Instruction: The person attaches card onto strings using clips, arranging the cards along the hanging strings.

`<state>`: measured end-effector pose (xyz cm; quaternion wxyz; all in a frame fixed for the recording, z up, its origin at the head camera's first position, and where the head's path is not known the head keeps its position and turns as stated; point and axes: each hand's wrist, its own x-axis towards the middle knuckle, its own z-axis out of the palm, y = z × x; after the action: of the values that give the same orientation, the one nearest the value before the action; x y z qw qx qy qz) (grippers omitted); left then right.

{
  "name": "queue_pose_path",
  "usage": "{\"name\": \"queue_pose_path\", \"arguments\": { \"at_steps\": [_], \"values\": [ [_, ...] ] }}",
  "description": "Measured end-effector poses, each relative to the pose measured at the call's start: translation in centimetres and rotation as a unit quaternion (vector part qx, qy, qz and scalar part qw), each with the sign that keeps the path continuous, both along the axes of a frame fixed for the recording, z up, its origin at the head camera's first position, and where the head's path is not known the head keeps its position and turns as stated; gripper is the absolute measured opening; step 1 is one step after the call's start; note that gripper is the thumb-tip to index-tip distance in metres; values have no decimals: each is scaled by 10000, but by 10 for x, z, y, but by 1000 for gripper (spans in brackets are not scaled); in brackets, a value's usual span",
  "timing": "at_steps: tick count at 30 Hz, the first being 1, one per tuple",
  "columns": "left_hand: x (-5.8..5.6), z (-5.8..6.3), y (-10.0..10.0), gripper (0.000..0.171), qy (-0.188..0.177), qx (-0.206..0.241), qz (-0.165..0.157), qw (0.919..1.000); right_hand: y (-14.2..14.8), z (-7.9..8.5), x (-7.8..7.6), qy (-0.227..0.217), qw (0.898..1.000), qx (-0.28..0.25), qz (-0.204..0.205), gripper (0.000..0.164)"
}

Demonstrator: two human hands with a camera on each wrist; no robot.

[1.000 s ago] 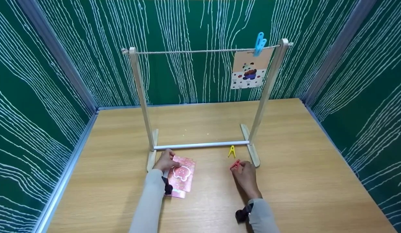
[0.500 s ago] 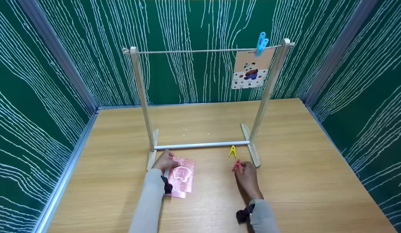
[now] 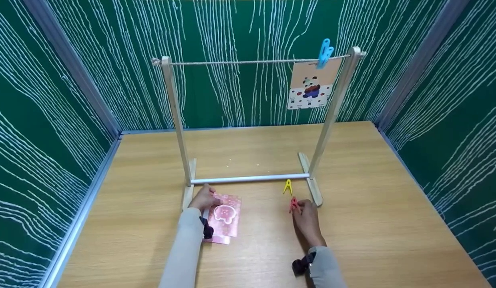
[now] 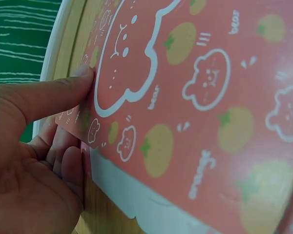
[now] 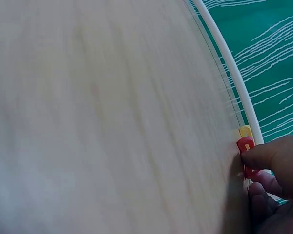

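In the head view my left hand pinches the left edge of a pink bear card. The left wrist view has the thumb on top of this card and the fingers beneath it. Another card, with a pale border, lies partly hidden under it. To the right, my right hand holds a red clothespin between thumb and fingers, low over the table. Just beyond it rests a yellow clothespin, which also peeks out behind the red clothespin in the right wrist view.
A wooden stand with a left post and a right post carries a string across its top. A blue clothespin pins a panda card at the string's right end. A white bar joins the feet.
The red clothespin has turned in my right hand, from slanting to nearly upright, with its legs now toward me. That hand has shifted slightly right. My left hand stays at the card.
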<state>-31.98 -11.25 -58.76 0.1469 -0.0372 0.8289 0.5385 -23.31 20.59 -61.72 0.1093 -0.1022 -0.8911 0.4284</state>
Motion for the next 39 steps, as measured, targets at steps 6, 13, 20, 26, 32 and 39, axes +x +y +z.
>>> {"name": "queue_pose_path", "arguments": {
  "at_steps": [6, 13, 20, 26, 32, 39],
  "values": [
    [-1, -2, -1, 44, 65, -15, -114, 9999, 0, -2, 0, 203, 9997, 128, 16, 14],
    [0, -1, 0, 44, 13, -17, -101, 9999, 2, 0, 0, 21, 9999, 121, 69, 12],
    [1, 1, 2, 44, 16, -18, -33, 10000, 2, 1, -1, -129, 9999, 7, 35, 15],
    [2, 2, 2, 44, -11, -44, -11, 10000, 1, 1, -2, -13, 10000, -91, -13, 20],
    [1, 2, 1, 44, -5, -181, -51, 9998, -1, 2, -2, -25, 9996, -227, -157, 31],
    [2, 1, 1, 42, 39, -111, -68, 9999, -2, 2, 0, -383, 9989, -218, -170, 43]
  ]
}}
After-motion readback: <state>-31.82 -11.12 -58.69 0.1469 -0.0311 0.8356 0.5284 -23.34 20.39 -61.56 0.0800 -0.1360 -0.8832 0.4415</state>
